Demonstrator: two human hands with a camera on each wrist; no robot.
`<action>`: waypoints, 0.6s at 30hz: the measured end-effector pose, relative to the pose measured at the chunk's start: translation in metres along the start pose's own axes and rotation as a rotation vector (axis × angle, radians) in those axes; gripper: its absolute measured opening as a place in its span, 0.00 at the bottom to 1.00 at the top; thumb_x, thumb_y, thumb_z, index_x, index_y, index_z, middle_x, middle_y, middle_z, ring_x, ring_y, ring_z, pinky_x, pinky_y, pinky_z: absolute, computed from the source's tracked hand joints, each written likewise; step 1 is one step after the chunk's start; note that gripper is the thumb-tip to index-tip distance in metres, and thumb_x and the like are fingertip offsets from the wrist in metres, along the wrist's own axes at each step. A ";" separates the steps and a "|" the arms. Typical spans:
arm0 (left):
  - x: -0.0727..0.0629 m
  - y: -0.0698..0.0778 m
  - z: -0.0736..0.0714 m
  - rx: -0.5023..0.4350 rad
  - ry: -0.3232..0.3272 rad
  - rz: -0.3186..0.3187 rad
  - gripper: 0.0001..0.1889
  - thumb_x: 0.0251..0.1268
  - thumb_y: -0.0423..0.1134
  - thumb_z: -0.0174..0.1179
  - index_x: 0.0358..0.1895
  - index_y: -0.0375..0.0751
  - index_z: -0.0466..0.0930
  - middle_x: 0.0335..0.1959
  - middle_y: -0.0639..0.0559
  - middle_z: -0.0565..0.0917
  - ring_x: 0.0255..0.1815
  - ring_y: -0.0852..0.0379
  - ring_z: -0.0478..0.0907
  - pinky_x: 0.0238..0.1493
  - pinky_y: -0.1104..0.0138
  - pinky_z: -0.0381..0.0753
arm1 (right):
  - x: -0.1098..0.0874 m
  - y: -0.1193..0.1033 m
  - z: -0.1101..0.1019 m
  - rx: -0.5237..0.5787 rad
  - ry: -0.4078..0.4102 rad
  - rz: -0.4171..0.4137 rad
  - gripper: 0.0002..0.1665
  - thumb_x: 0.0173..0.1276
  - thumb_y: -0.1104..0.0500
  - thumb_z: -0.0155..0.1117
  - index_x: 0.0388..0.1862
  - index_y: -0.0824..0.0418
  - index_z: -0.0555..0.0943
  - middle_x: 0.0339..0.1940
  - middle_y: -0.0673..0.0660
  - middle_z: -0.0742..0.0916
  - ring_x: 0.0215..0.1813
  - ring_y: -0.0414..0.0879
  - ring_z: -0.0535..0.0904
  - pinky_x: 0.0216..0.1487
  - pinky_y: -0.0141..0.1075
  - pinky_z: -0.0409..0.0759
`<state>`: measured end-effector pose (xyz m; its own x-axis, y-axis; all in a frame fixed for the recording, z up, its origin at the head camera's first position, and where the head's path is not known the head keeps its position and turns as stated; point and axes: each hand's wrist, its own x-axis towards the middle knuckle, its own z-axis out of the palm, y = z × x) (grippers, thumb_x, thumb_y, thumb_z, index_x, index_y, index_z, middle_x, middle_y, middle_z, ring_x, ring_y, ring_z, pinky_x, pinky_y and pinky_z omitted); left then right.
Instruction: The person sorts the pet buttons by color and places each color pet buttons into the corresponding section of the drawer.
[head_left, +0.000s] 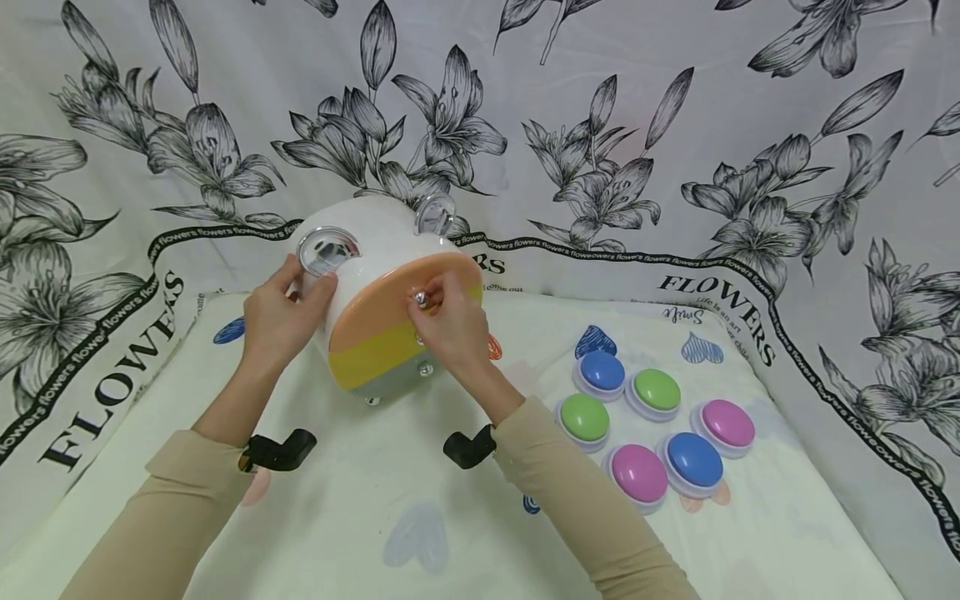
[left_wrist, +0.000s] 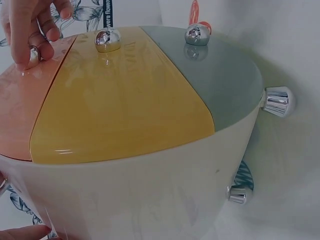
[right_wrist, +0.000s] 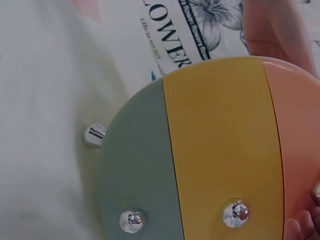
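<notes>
A white drawer box [head_left: 375, 233] with rounded sides stands tilted on the cloth, with chrome ear-like rings on top and small chrome feet below. Its front has an orange drawer [head_left: 371, 312], a yellow drawer [left_wrist: 120, 110] and a grey-green drawer [right_wrist: 137, 165], each with a round chrome knob. My right hand [head_left: 456, 329] pinches the orange drawer's knob [head_left: 420, 297] between thumb and fingers. At the box's left side my left hand [head_left: 277, 321] grips the body just below the left chrome ring [head_left: 328, 250]. The orange drawer looks flush with the front.
Several dome-topped buttons, such as a blue button [head_left: 694, 459], a green button [head_left: 585, 417] and a pink button [head_left: 639, 472], lie to the right of my right forearm. A flower-print cloth [head_left: 622, 50] hangs behind the box. Heart-print cloth [head_left: 352, 517] covers the table.
</notes>
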<state>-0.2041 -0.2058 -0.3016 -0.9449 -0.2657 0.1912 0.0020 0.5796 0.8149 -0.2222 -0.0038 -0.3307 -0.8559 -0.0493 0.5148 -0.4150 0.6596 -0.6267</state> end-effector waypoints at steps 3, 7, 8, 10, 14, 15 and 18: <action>-0.001 0.001 0.000 0.002 -0.005 0.006 0.34 0.62 0.60 0.47 0.69 0.47 0.58 0.72 0.46 0.54 0.68 0.41 0.59 0.57 0.48 0.70 | 0.001 -0.001 -0.002 -0.015 -0.007 0.007 0.15 0.59 0.49 0.64 0.37 0.55 0.72 0.26 0.47 0.84 0.26 0.37 0.78 0.24 0.28 0.72; -0.003 0.000 -0.001 0.012 -0.009 0.011 0.35 0.63 0.59 0.47 0.69 0.45 0.58 0.71 0.46 0.55 0.67 0.40 0.60 0.55 0.49 0.72 | 0.000 -0.002 -0.004 -0.034 -0.024 0.025 0.14 0.58 0.49 0.64 0.37 0.55 0.72 0.27 0.47 0.84 0.26 0.38 0.78 0.23 0.27 0.71; -0.003 0.000 -0.001 0.015 -0.011 0.012 0.35 0.63 0.60 0.47 0.69 0.45 0.59 0.71 0.46 0.55 0.67 0.39 0.60 0.55 0.49 0.72 | 0.000 -0.002 -0.005 -0.040 -0.027 0.029 0.14 0.58 0.50 0.63 0.36 0.55 0.72 0.27 0.47 0.84 0.26 0.38 0.78 0.23 0.27 0.71; -0.003 0.000 -0.002 0.018 -0.010 0.016 0.35 0.62 0.60 0.47 0.69 0.45 0.59 0.71 0.46 0.56 0.67 0.40 0.61 0.54 0.50 0.72 | -0.001 -0.002 -0.006 -0.045 -0.031 0.042 0.14 0.58 0.49 0.63 0.36 0.54 0.72 0.27 0.46 0.84 0.26 0.38 0.78 0.22 0.28 0.70; -0.002 0.000 -0.002 0.012 -0.015 0.020 0.35 0.63 0.60 0.47 0.69 0.46 0.58 0.71 0.44 0.57 0.65 0.38 0.63 0.53 0.48 0.73 | -0.004 0.000 -0.010 -0.028 -0.036 0.053 0.13 0.57 0.50 0.63 0.36 0.53 0.72 0.26 0.45 0.83 0.26 0.38 0.77 0.22 0.29 0.70; -0.002 0.000 -0.002 0.010 -0.013 0.024 0.35 0.63 0.60 0.47 0.69 0.46 0.58 0.70 0.44 0.58 0.65 0.38 0.63 0.53 0.48 0.73 | -0.006 0.000 -0.011 -0.023 -0.038 0.051 0.13 0.57 0.50 0.63 0.36 0.53 0.71 0.26 0.45 0.83 0.25 0.38 0.77 0.22 0.29 0.70; -0.002 -0.001 -0.002 0.009 -0.011 0.032 0.34 0.63 0.59 0.47 0.69 0.46 0.60 0.70 0.44 0.59 0.63 0.37 0.65 0.52 0.47 0.74 | -0.010 0.003 -0.015 -0.016 -0.035 0.032 0.13 0.57 0.51 0.63 0.36 0.54 0.71 0.25 0.46 0.83 0.24 0.38 0.76 0.22 0.29 0.70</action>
<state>-0.2016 -0.2070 -0.3017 -0.9480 -0.2385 0.2110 0.0292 0.5947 0.8034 -0.2098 0.0101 -0.3287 -0.8789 -0.0541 0.4740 -0.3828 0.6728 -0.6331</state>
